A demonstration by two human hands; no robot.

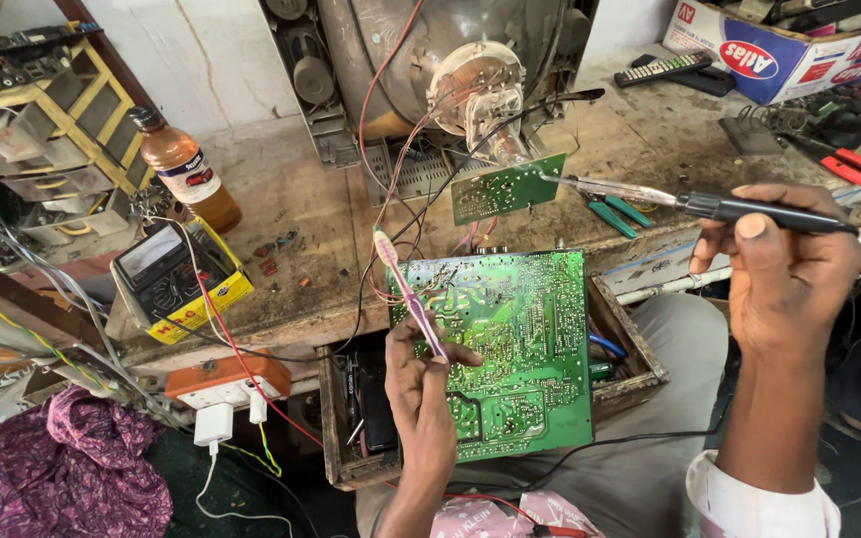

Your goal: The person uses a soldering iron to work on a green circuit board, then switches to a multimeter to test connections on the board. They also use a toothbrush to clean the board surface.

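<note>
A large green circuit board [520,349] lies solder side up over an open wooden drawer [640,374] in front of me. My left hand [421,394] rests on the board's left edge and grips a thin pink-handled tool [406,289] that points up and away. My right hand [784,269] is raised to the right of the board, shut on a black-handled soldering iron [690,202] whose tip reaches left to a small green board [505,187] at the neck of a picture tube [470,85].
On the worn bench stand an amber bottle [186,169], a yellow-cased meter [171,279], teal pliers [618,212], red-handled pliers [859,171], a remote control [662,68] and a cardboard box [779,50]. An orange power strip [226,379] hangs at the front left.
</note>
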